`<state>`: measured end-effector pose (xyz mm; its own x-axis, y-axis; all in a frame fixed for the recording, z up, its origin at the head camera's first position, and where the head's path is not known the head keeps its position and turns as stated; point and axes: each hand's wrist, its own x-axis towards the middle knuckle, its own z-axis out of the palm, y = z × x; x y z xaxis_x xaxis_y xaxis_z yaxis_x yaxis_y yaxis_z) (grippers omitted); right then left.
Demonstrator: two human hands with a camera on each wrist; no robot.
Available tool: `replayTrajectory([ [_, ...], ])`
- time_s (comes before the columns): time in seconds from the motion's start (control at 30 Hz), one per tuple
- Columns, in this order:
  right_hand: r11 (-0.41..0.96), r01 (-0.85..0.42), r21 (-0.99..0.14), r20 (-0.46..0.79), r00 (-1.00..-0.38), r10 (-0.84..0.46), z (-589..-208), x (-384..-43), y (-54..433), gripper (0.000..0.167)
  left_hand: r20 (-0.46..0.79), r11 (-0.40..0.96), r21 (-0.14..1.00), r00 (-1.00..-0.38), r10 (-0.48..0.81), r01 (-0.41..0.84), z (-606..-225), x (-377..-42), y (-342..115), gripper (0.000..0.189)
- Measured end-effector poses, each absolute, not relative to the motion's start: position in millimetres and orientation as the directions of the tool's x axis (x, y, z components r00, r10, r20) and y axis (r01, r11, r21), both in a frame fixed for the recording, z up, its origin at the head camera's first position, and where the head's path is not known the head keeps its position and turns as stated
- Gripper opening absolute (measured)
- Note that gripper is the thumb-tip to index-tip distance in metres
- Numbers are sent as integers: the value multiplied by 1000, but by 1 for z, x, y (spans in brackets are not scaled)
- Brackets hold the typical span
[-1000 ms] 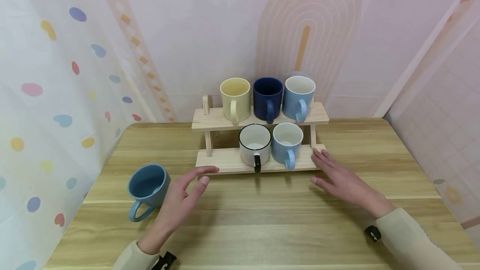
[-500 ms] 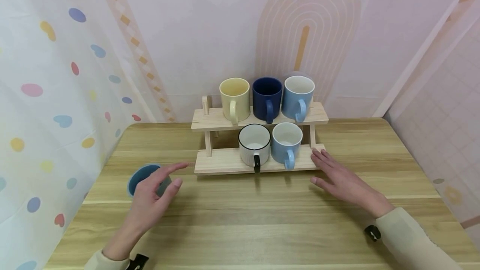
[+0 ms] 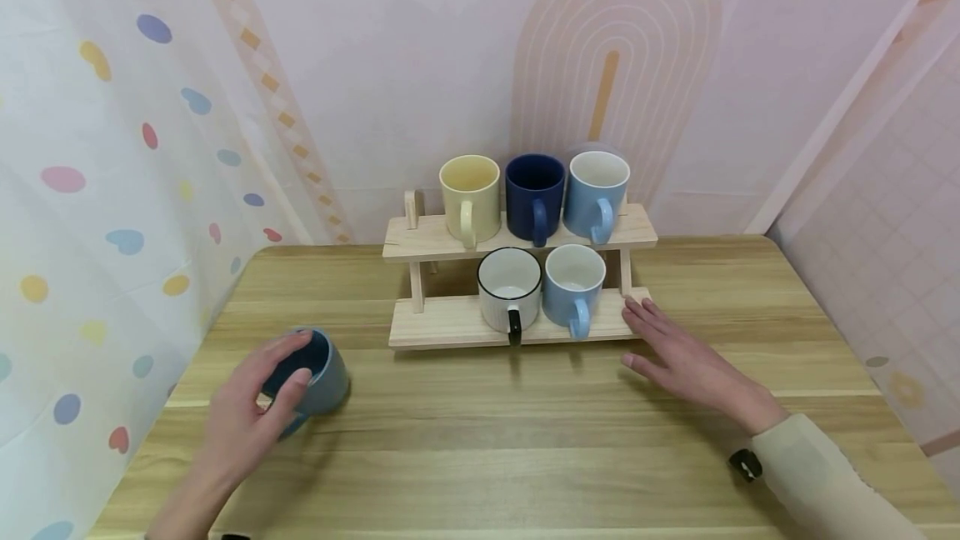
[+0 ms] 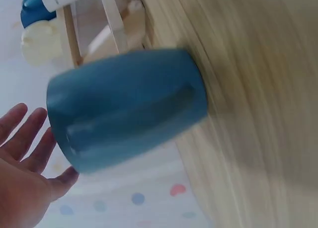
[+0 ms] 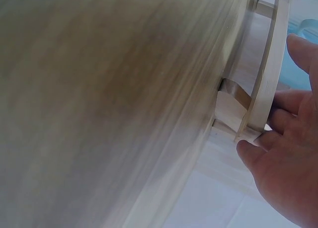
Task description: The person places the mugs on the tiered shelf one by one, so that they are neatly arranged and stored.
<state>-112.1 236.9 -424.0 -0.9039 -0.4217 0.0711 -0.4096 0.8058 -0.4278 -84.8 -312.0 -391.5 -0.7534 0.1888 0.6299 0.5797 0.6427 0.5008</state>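
Note:
My left hand is at a teal-blue mug on the left of the table, its index finger and thumb overlapping the rim in the head view. In the left wrist view, the spread fingers and thumb are right at the mug's rim, not curled round it. The mug's handle is partly hidden by the hand. My right hand rests with extended fingers at the right end of a two-tier wooden rack. A light blue mug and a white mug with black rim and handle stand on its lower shelf.
On the upper shelf stand a yellow mug, a dark blue mug and another light blue mug, handles facing front. Behind the wooden table hangs a patterned curtain.
My left hand has moved left from near the rack to the teal-blue mug. That mug now sits slightly farther right, its handle turned. The right hand stays at the rack's end.

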Motion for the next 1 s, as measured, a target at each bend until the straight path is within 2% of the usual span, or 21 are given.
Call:
replayTrajectory([
  [0.27, 806, -409, -428, 70, -904, -421, -424, -112, 237, 72, 528, 716, 548, -843, 105, 433, -392, -81, -336, 46],
  [0.47, 804, -408, -432, 71, -904, -421, -423, -112, 236, 72, 369, 747, 584, -924, 103, 317, -398, -78, -350, 52],
  [0.63, 806, -405, -431, 65, -905, -419, -423, -112, 236, 73, 179, 714, 677, -981, 77, 180, -405, -72, -358, 59],
  [0.73, 808, -402, -430, 61, -906, -418, -424, -112, 237, 73, 71, 679, 729, -996, 52, 87, -407, -70, -363, 63],
  [0.87, 808, -403, -429, 63, -906, -418, -425, -112, 237, 73, -53, 673, 739, -999, 9, -33, -409, -68, -367, 69],
  [1.0, 807, -405, -429, 66, -905, -420, -425, -112, 238, 73, -122, 676, 731, -993, -8, -95, -413, -67, -371, 69],
])
